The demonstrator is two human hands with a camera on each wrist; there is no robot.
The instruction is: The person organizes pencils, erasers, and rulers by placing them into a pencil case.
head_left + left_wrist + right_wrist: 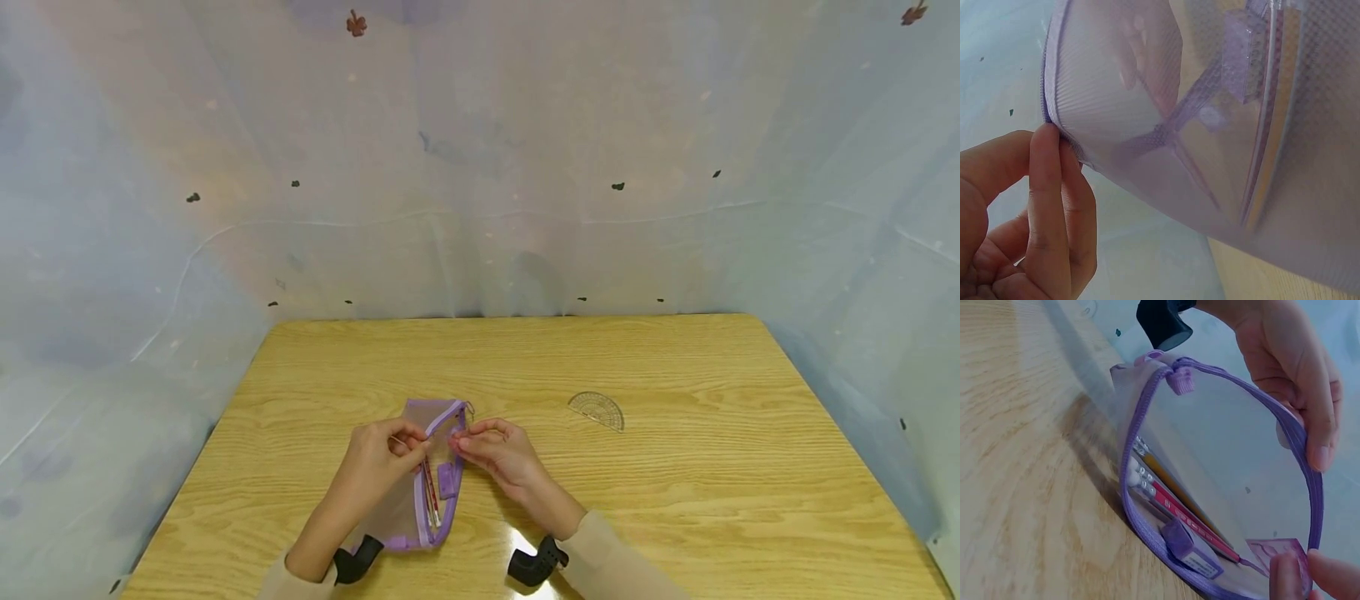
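Note:
A purple mesh pencil case (390,510) lies on the table with its zip open. My left hand (382,450) pinches the zip edge of the mouth and holds it up; the left wrist view shows thumb and fingers on that edge. Inside lie pencils (1185,515), one red and one yellow, and a purple block-shaped eraser (1191,548) with a barcode label. At the far end of the mouth my right hand (501,454) pinches a small flat pink see-through piece (1280,555), partly hidden by the fingertips.
A clear protractor (597,410) lies flat on the wooden table (712,475), to the right of the hands. Behind the table hangs a pale patterned sheet (480,167). Dark wrist mounts (536,565) sit on both wrists, close over the table's near side.

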